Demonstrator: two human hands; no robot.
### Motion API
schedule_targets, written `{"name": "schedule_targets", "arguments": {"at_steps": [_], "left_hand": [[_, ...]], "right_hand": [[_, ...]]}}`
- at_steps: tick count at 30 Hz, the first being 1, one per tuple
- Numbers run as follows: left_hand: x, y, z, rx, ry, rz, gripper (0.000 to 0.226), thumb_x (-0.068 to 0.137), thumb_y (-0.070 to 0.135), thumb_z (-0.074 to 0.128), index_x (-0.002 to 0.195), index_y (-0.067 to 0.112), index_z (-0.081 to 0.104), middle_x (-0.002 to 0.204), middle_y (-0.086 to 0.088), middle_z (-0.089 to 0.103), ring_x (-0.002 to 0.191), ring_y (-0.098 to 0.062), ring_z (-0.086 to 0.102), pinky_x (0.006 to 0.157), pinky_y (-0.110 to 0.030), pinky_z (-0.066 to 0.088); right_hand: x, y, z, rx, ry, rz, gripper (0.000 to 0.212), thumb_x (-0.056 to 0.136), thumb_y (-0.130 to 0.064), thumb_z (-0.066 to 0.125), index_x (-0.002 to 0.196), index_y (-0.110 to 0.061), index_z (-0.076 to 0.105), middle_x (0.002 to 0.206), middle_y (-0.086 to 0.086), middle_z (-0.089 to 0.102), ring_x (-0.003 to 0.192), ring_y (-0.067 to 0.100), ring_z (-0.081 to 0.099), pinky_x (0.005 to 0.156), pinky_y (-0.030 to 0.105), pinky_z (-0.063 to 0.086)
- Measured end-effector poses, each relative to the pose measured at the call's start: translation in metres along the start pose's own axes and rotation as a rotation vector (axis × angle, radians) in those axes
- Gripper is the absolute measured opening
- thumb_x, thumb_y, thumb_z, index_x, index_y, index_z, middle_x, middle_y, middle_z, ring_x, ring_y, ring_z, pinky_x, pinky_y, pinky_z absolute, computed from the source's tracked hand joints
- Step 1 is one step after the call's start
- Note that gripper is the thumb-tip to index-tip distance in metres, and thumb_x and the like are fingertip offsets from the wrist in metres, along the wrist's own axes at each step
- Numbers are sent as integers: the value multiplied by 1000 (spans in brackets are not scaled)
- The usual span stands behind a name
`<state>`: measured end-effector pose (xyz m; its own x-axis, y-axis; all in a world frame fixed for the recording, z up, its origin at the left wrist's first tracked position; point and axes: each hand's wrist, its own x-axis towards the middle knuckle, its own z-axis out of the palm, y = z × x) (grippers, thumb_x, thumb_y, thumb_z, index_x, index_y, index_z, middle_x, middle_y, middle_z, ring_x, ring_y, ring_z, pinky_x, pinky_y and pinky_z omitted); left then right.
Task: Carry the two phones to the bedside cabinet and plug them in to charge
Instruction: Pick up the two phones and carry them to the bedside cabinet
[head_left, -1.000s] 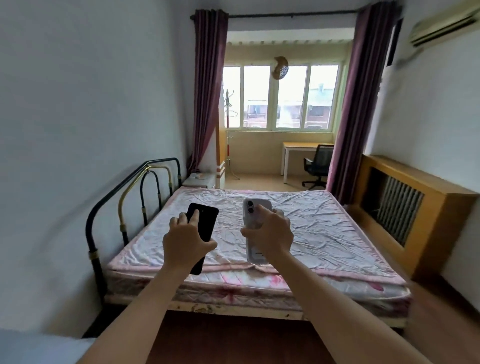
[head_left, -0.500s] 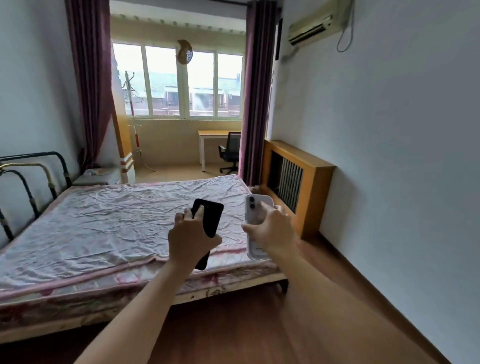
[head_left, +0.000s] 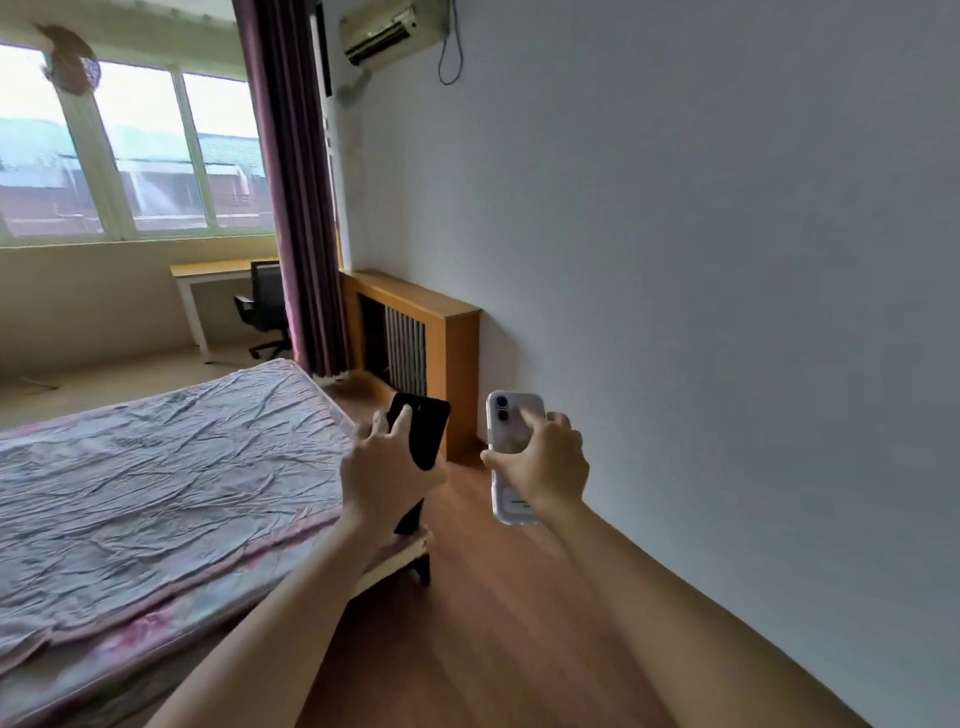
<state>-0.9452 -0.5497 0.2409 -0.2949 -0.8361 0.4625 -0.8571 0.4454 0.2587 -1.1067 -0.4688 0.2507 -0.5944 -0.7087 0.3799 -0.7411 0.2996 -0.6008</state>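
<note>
Black phone (head_left: 427, 435) clamped in left hand (head_left: 385, 480), white phone (head_left: 511, 457), small print unreadable, in right hand (head_left: 546, 466)

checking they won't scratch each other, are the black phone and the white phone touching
Apart. The head view shows a clear gap of floor and cabinet between the black phone in the left hand and the white phone in the right hand.

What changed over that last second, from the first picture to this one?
The view swung to the right: the bed slid to the left edge, its metal headboard left the picture, and the plain wall with the wooden radiator cover and the air conditioner came in. Nothing was picked up or let go. The left hand still holds the black phone, the right hand the white phone, both upright.
</note>
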Motion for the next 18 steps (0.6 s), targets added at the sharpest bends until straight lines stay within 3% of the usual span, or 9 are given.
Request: {"name": "schedule_targets", "arguments": {"at_steps": [5,11,18], "left_hand": [[49,52,52,-90,-17,70,83,56,51,63,131,19,48,114,-7,60,105,-30,53,71,-40,53],[115,100,104,-135,-41,112,87,60,55,66,136,20,43,122,-8,57,113,-32,49,72,-42,52],[191,142,151,-156,-30,127,86,61,53,67,137,19,44,123,-8,58,107,-31,51,68,-39,50]], "right_hand": [[50,46,-11,-33,59,65,78,64,-52,77,133,-30,48,124,4,54,108,22,51,70,26,41],[123,88,-10,-76,55,126,80,63,-50,77,134,-30,46,127,3,51,111,24,48,71,29,39],[206,126,0,-93,62,118,80,63,-50,76,134,-28,47,125,5,51,110,24,48,69,28,40]]}}
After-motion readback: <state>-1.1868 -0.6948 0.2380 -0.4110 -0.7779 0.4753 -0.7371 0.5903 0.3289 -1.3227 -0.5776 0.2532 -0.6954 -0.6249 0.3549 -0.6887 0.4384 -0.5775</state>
